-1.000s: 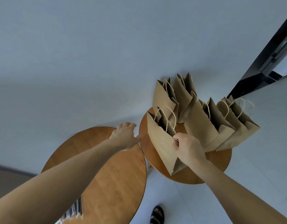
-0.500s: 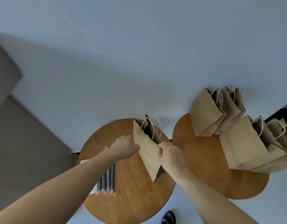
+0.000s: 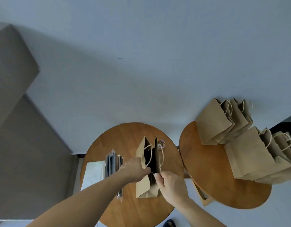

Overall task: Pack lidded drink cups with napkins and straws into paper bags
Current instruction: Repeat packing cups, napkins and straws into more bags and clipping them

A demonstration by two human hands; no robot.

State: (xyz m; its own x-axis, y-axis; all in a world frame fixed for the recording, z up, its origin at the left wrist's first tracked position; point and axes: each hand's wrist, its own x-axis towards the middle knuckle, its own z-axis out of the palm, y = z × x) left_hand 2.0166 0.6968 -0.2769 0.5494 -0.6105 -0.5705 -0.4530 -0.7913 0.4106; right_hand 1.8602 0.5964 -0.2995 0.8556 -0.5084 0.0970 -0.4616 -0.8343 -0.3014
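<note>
1. Two round wooden tables are standing side by side: the left table (image 3: 125, 138) and the right table (image 3: 207, 169).
2. One open paper bag (image 3: 142, 187) is standing on the left one. At least four more paper bags (image 3: 246, 158) are overlapping on the right, too bunched for a sure count.
3. One bundle of straws (image 3: 111, 163) and one stack of napkins (image 3: 94, 172) are lying left of it.
4. Two hands, the left hand (image 3: 135, 167) and the right hand (image 3: 171, 182), are pinching its rim.

brown paper bag (image 3: 142, 185), orange-brown wooden table (image 3: 125, 138), white napkins (image 3: 94, 172)
</note>
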